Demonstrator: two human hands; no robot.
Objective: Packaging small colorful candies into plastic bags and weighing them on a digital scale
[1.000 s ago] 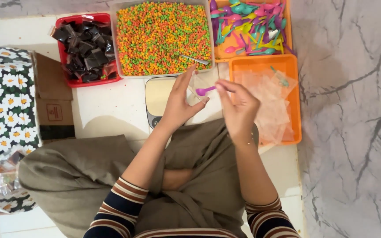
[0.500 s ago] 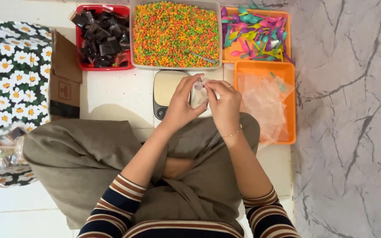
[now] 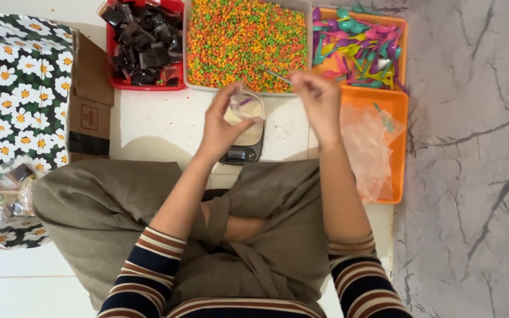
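A small clear bag (image 3: 244, 108), its purple content blurred, sits pinched in the left hand (image 3: 222, 121) above a half-hidden scale (image 3: 244, 147), while right hand (image 3: 319, 100) fingers clamp a thin scoop handle (image 3: 278, 75) over the tray of coloured pellets (image 3: 245, 38).

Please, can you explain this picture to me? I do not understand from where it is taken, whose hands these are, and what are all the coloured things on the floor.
There is no machine here. A camera on a person's head looks straight down, so you see that person's own arms and crossed legs.

The left hand holds a small clear bag above a small kitchen scale; something purple shows inside the bag. The right hand holds a thin metal scoop handle at the edge of a tray of orange, green and yellow pellets.

Around it: a red tray of dark wrapped pieces, an orange tray of coloured plastic spoons, another orange tray with empty clear bags, and a flower-patterned cloth on the left.
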